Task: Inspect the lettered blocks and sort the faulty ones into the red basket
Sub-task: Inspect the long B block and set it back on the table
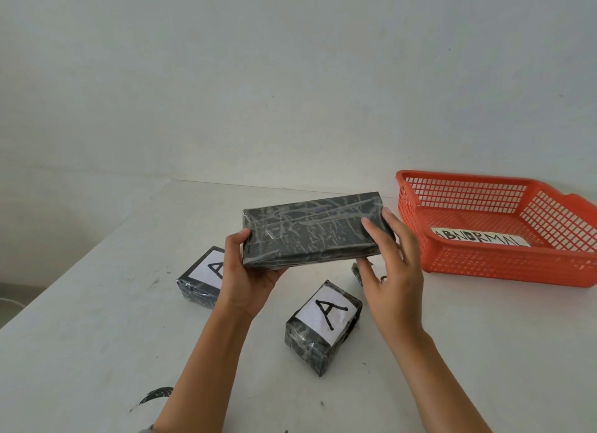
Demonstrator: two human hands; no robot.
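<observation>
Both hands are holding a long black block (310,235) in the air just left of the red basket (484,264). The left hand (248,280) is gripping the end farther from the basket, and the right hand (392,271) is pinching the nearer end. A near lettered block (323,326) and a far lettered block (202,280), both marked A, are lying on the table (80,335) left of the basket.

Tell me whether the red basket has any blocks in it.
Empty as far as seen: the red basket shows only a white ABNORMAL label on its floor.
</observation>
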